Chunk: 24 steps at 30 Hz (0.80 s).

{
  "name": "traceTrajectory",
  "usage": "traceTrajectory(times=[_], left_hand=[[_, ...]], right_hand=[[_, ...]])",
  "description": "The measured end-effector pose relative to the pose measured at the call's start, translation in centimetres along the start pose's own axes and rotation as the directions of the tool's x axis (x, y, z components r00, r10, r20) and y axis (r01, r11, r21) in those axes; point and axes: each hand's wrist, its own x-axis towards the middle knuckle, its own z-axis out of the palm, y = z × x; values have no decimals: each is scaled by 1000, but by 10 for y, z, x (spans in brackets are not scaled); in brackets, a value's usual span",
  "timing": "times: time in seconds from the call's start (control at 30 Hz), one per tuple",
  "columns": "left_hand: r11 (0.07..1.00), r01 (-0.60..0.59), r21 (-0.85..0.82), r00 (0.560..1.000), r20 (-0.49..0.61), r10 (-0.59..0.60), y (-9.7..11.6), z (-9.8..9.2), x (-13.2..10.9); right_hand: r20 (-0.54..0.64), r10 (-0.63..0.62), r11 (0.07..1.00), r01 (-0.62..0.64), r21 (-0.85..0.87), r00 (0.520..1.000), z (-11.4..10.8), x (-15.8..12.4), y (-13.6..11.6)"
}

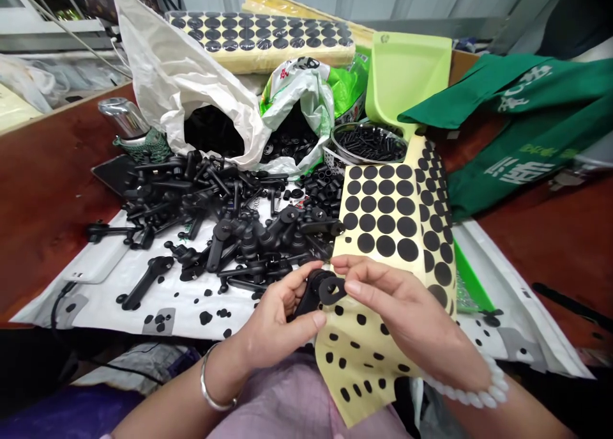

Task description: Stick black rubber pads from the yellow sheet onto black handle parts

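"At a crowded white-covered table (pixel 184 314), a person works with two bare hands above the lap. What is held?"

"The left hand (pixel 272 324), a silver bangle (pixel 203 386) at its wrist, has its fingers curled around a black arm (pixel 309 295). The right hand (pixel 402 301), worn with a white bead bracelet (pixel 472 399), pinches a thin black disc (pixel 328 297) by its edge, between thumb and fingers."

"Are the two pieces joined?"

"The disc sits right at the arm's round end, both between the hands; whether they touch cannot be told."

"And beneath?"

"A pale yellow sheet (pixel 359 367), lined with black rounds on its upper part and small dark ovals on its lower, runs under the right hand and hangs over the table's near edge."

"The rest of the scene?"

"Left of the sheet, a heap of black arms (pixel 220 231) spreads across the table. Behind it, a white bag (pixel 191 81) and a green-and-white bag (pixel 311 100) gape open on dark parts. A bowl of black screws (pixel 368 144) stands before a light green dustpan (pixel 409 75), with a dark green cloth bag (pixel 522 132) draped at far right."
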Motion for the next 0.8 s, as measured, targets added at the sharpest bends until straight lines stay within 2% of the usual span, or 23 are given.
traceTrajectory(times=[0.4, 0.8], left_hand=[[999, -9, -42, 1000, 4, 9, -3, 4, 1], [998, 50, -35, 996, -76, -53, -3, 10, 4]], right_hand=[[11, -1, 999, 2, -44, 1000, 1, 4, 1], [-45, -48, 993, 43, -111, 998, 4, 3, 4]])
